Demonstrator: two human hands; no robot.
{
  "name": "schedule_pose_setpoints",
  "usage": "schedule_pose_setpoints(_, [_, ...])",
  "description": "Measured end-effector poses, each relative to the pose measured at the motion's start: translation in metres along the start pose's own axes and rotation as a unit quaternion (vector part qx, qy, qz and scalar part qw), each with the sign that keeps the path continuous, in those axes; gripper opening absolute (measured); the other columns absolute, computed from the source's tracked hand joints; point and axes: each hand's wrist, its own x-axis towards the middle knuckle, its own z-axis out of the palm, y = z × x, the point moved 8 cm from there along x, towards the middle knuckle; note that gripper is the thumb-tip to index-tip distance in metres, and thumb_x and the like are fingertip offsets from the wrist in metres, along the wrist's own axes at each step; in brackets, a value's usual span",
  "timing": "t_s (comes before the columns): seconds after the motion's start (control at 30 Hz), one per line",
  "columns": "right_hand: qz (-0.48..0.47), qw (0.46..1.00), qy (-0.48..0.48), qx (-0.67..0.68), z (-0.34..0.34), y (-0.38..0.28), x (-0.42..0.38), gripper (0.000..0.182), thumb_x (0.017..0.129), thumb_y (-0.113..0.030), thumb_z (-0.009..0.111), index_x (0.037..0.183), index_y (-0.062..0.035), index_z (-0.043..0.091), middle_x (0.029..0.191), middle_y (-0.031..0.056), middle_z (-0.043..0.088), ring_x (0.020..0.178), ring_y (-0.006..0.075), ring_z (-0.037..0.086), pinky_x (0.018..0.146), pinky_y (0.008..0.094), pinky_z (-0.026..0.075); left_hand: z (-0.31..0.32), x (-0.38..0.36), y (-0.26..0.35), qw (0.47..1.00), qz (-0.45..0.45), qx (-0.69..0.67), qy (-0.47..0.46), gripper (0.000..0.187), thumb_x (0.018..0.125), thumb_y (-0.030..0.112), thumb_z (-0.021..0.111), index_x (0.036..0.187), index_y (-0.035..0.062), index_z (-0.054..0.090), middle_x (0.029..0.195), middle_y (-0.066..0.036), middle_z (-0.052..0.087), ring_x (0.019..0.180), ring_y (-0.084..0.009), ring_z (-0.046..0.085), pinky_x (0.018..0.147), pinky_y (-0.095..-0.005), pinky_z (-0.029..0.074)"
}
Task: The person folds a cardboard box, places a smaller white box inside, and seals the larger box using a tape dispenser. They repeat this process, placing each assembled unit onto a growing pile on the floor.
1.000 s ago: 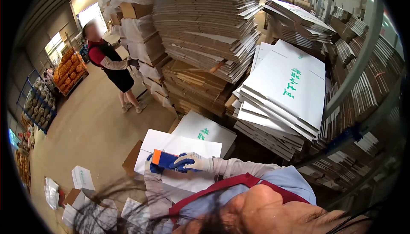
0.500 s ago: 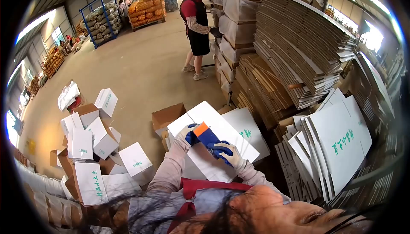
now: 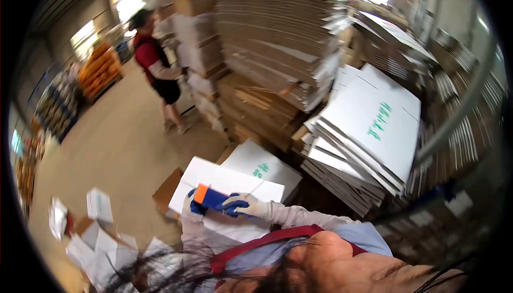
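My left hand [image 3: 194, 202], in a white and blue glove, grips the left end of a blue box-shaped thing with an orange end [image 3: 212, 198]. My right hand [image 3: 243, 206], gloved the same way, has its fingers wrapped over the other end of it. Both hands are above a white cardboard sheet or box top [image 3: 240, 179]. Behind that lies another white carton with green writing [image 3: 275, 163], and an open brown flap [image 3: 169, 191] sticks out on the left.
White flattened cartons [image 3: 368, 116] lean at the right, before a tall cardboard stack [image 3: 267, 31]. A person [image 3: 155, 60] stands beside wrapped boxes. White cartons [image 3: 99, 250] lie on the floor at lower left. Orange sacks [image 3: 100, 68] are farther back. A curved pipe [image 3: 465, 111] crosses the right.
The view has swung to the right, so the surroundings appear farther left. Both hands still hold the blue and orange thing, which now lies more level in view.
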Motion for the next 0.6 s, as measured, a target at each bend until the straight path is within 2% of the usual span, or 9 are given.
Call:
schedule_pose_setpoints(0.1, [0.014,1.000,-0.006,0.024,0.001,-0.003,0.002,0.029,0.082,-0.011,0.058,0.110,-0.0060,0.062,0.101,0.0074,0.059,0.090,0.0167,0.056,0.081,0.0301,0.046,0.004,0.019,-0.023,0.992,-0.063,-0.105,-0.017,0.027,0.091,0.016,0.050,0.109,-0.0034,0.056,0.103,-0.013,0.062,0.095,-0.0221,0.061,0.086,-0.0338,0.049])
schedule_pose_setpoints(0.2, [-0.027,0.999,0.019,-0.032,0.000,0.005,-0.002,0.030,0.082,-0.010,0.057,0.111,-0.0052,0.061,0.103,0.0077,0.059,0.092,0.0174,0.056,0.082,0.0303,0.046,-0.018,0.005,-0.040,0.952,-0.132,-0.270,0.059,0.028,0.092,0.015,0.049,0.111,-0.0041,0.055,0.105,-0.015,0.062,0.097,-0.0239,0.061,0.088,-0.0355,0.049])
schedule_pose_setpoints(0.27, [-0.031,0.999,0.007,-0.005,0.001,0.008,-0.003,0.031,0.083,-0.008,0.055,0.114,-0.0029,0.059,0.108,0.0088,0.058,0.093,0.0169,0.057,0.083,0.0288,0.047,-0.004,-0.005,-0.010,0.973,-0.076,-0.204,0.071,0.027,0.091,0.015,0.051,0.110,-0.0039,0.056,0.105,-0.015,0.062,0.096,-0.0238,0.062,0.086,-0.0363,0.051])
schedule_pose_setpoints(0.3, [0.052,0.991,-0.010,0.125,0.005,0.010,-0.004,0.030,0.084,-0.006,0.054,0.113,-0.0023,0.059,0.109,0.0079,0.058,0.095,0.0150,0.057,0.083,0.0273,0.047,-0.017,-0.004,-0.028,0.964,-0.069,-0.238,0.095,0.026,0.090,0.015,0.053,0.109,-0.0031,0.056,0.102,-0.014,0.063,0.092,-0.0230,0.063,0.083,-0.0343,0.052])
schedule_pose_setpoints(0.33, [0.015,0.993,-0.012,0.113,0.003,0.010,-0.003,0.029,0.084,-0.006,0.053,0.112,-0.0022,0.060,0.110,0.0064,0.058,0.097,0.0129,0.056,0.083,0.0255,0.047,-0.009,-0.004,-0.020,0.954,-0.085,-0.274,0.092,0.025,0.088,0.015,0.056,0.107,-0.0016,0.058,0.098,-0.012,0.064,0.087,-0.0215,0.063,0.079,-0.0328,0.053])
schedule_pose_setpoints(0.43, [0.008,0.996,-0.036,0.081,0.007,0.023,-0.001,0.034,0.081,-0.017,0.056,0.113,-0.0064,0.060,0.102,0.0121,0.061,0.090,0.0226,0.059,0.086,0.0326,0.045,-0.036,-0.002,-0.059,0.946,-0.138,-0.276,0.101,0.023,0.088,0.013,0.055,0.106,-0.0003,0.058,0.100,-0.010,0.063,0.090,-0.0190,0.061,0.083,-0.0320,0.050])
schedule_pose_setpoints(0.5, [-0.059,0.997,-0.007,-0.055,0.000,0.012,0.003,0.035,0.078,-0.014,0.055,0.111,-0.0069,0.062,0.100,0.0130,0.062,0.089,0.0248,0.059,0.084,0.0325,0.045,-0.031,-0.001,-0.053,0.943,-0.139,-0.282,0.107,0.021,0.088,0.014,0.056,0.104,0.0004,0.059,0.097,-0.010,0.064,0.088,-0.0185,0.061,0.081,-0.0312,0.050])
schedule_pose_setpoints(0.57, [-0.029,0.999,-0.009,-0.033,0.001,0.016,0.004,0.035,0.077,-0.014,0.055,0.110,-0.0070,0.062,0.099,0.0134,0.062,0.089,0.0257,0.059,0.084,0.0327,0.045,-0.042,0.004,-0.058,0.995,-0.053,-0.029,0.076,0.026,0.086,0.027,0.060,0.101,0.0050,0.061,0.090,-0.004,0.065,0.076,-0.0149,0.062,0.068,-0.0280,0.052])
schedule_pose_setpoints(0.6, [0.000,1.000,-0.006,-0.015,0.001,0.019,0.002,0.035,0.075,-0.013,0.055,0.109,-0.0071,0.063,0.098,0.0137,0.062,0.089,0.0266,0.059,0.083,0.0330,0.045,-0.035,0.001,-0.049,0.994,-0.056,-0.035,0.082,0.026,0.086,0.027,0.060,0.101,0.0050,0.061,0.090,-0.004,0.065,0.076,-0.0149,0.062,0.068,-0.0280,0.052])
